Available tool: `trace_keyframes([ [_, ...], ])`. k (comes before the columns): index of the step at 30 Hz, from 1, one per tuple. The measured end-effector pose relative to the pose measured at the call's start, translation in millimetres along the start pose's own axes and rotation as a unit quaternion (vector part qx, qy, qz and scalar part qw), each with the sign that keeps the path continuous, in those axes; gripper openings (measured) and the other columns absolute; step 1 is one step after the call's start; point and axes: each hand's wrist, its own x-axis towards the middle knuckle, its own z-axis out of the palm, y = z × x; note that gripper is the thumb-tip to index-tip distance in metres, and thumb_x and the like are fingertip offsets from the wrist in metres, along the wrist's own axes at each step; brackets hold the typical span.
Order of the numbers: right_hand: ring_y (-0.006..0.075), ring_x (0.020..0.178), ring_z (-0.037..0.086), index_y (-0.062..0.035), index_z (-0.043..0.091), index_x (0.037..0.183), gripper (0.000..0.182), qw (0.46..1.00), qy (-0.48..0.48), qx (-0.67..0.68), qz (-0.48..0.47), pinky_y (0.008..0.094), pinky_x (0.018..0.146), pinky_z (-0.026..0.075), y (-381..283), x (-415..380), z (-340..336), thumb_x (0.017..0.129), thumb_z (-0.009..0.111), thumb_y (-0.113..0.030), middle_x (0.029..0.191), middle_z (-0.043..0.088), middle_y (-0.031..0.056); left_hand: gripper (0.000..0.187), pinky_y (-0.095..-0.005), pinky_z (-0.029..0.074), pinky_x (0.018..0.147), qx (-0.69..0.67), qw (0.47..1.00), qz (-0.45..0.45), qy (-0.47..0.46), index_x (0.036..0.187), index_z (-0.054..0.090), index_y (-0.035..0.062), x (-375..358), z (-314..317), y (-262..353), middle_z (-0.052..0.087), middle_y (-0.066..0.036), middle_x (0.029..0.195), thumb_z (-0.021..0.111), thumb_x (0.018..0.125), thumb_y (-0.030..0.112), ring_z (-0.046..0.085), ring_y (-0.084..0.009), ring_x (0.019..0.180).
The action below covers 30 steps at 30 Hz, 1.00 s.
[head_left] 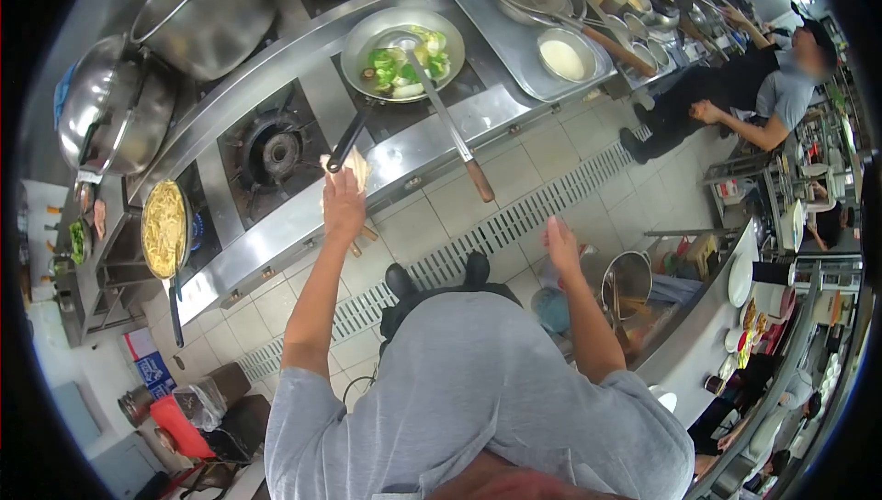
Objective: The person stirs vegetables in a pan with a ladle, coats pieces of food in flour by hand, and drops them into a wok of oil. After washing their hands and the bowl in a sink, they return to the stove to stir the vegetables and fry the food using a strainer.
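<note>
My left hand (pixel 344 208) is at the front edge of the stove, its fingers on a pale folded cloth (pixel 359 169). The cloth lies right by the black handle (pixel 347 142) of a frying pan (pixel 352 71). In that pan are green and white vegetables (pixel 397 75), and a long ladle (pixel 443 114) with a wooden grip leans out over the stove edge. My right hand (pixel 560 244) hangs in the air over the floor to the right, holding nothing, with fingers partly extended.
An unlit burner (pixel 276 149) sits left of the pan. Beyond it, another pan (pixel 166 224) holds noodle-like yellow food. Large pots (pixel 207 17) stand behind. A metal tray (pixel 487 27) carries a bowl (pixel 565 56). Another person (pixel 744 82) stands at right; a counter (pixel 684 344) is behind my right arm.
</note>
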Motion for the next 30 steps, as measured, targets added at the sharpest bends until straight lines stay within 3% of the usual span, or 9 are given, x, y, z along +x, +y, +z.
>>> trace_keyframes([
  [3, 0.0162, 0.069, 0.056, 0.0034, 0.062, 0.094, 0.06, 0.995, -0.014, -0.083, 0.046, 0.0312, 0.067, 0.045, 28, -25, -19, 0.1, 0.045, -0.054, 0.073, 0.06, 0.0065, 0.062, -0.0495, 0.021, 0.12, -0.017, 0.999, 0.046, -0.024, 0.15, 0.032, 0.0031, 15, 7, 46, 0.023, -0.019, 0.16, 0.055, 0.096, 0.024, 0.018, -0.0431, 0.147],
  [6, 0.018, 0.07, 0.06, 0.0025, 0.061, 0.093, 0.06, 0.993, -0.062, -0.053, 0.086, 0.0332, 0.068, 0.048, 83, -34, -23, 0.099, 0.045, -0.055, 0.075, 0.062, 0.0096, 0.062, -0.0499, 0.02, 0.12, -0.035, 0.996, 0.082, -0.015, 0.15, 0.032, 0.0036, 39, 18, 92, 0.022, -0.019, 0.16, 0.054, 0.096, 0.023, 0.018, -0.0427, 0.148],
  [9, 0.0192, 0.072, 0.063, 0.0009, 0.061, 0.092, 0.06, 0.987, -0.092, -0.074, 0.11, 0.0353, 0.069, 0.049, 76, -51, -33, 0.099, 0.044, -0.057, 0.077, 0.064, 0.0116, 0.061, -0.0499, 0.02, 0.12, -0.04, 0.994, 0.1, 0.003, 0.15, 0.033, 0.0046, 68, 26, 139, 0.023, -0.018, 0.159, 0.054, 0.096, 0.022, 0.019, -0.0418, 0.147],
  [12, 0.0393, 0.09, 0.066, 0.0012, 0.065, 0.11, 0.062, 0.979, -0.133, -0.111, 0.107, 0.0464, 0.081, 0.049, 96, -55, -43, 0.098, 0.043, -0.055, 0.09, 0.068, 0.0225, 0.057, -0.05, 0.022, 0.119, -0.047, 0.991, 0.115, 0.041, 0.145, 0.038, 0.0048, 95, 34, 178, 0.028, -0.018, 0.157, 0.056, 0.094, 0.022, 0.024, -0.0427, 0.144],
  [15, 0.0464, 0.102, 0.062, 0.0012, 0.064, 0.112, 0.064, 0.973, -0.14, -0.143, 0.116, 0.0501, 0.088, 0.047, 116, -59, -55, 0.098, 0.041, -0.056, 0.1, 0.067, 0.0271, 0.058, -0.0529, 0.025, 0.117, -0.048, 0.985, 0.14, 0.092, 0.142, 0.041, 0.0045, 120, 54, 211, 0.035, -0.019, 0.153, 0.061, 0.09, 0.022, 0.029, -0.0442, 0.141],
  [18, 0.0484, 0.104, 0.06, -0.0002, 0.064, 0.112, 0.063, 0.97, -0.145, -0.162, 0.112, 0.0518, 0.089, 0.046, 132, -62, -75, 0.098, 0.041, -0.057, 0.103, 0.066, 0.0292, 0.058, -0.053, 0.027, 0.116, -0.055, 0.98, 0.17, 0.092, 0.143, 0.042, 0.0037, 132, 43, 244, 0.036, -0.019, 0.152, 0.061, 0.091, 0.02, 0.03, -0.0431, 0.142],
  [21, 0.0492, 0.103, 0.06, -0.0023, 0.064, 0.114, 0.06, 0.952, -0.154, -0.188, 0.189, 0.0532, 0.087, 0.047, 145, -62, -92, 0.098, 0.041, -0.056, 0.103, 0.065, 0.0304, 0.058, -0.0526, 0.025, 0.117, -0.083, 0.971, 0.201, 0.102, 0.143, 0.044, 0.0063, 146, 59, 264, 0.037, -0.017, 0.152, 0.059, 0.088, 0.013, 0.029, -0.0435, 0.142],
  [23, 0.0494, 0.102, 0.06, -0.0035, 0.065, 0.114, 0.058, 0.949, -0.166, -0.206, 0.171, 0.0537, 0.086, 0.047, 153, -60, -102, 0.098, 0.043, -0.055, 0.102, 0.065, 0.0303, 0.057, -0.0512, 0.027, 0.115, -0.082, 0.967, 0.208, 0.122, 0.14, 0.047, 0.0078, 148, 65, 280, 0.042, -0.015, 0.148, 0.056, 0.084, 0.003, 0.035, -0.0426, 0.137],
  [30, 0.0461, 0.101, 0.064, -0.0015, 0.068, 0.113, 0.058, 0.944, -0.161, -0.26, 0.119, 0.0484, 0.087, 0.05, 135, -30, -100, 0.092, 0.054, -0.054, 0.101, 0.069, 0.0262, 0.039, -0.0473, 0.037, 0.101, -0.145, 0.96, 0.223, 0.082, 0.122, 0.059, 0.0089, 109, 42, 268, 0.055, -0.011, 0.125, 0.052, 0.085, 0.006, 0.048, -0.0357, 0.117],
])
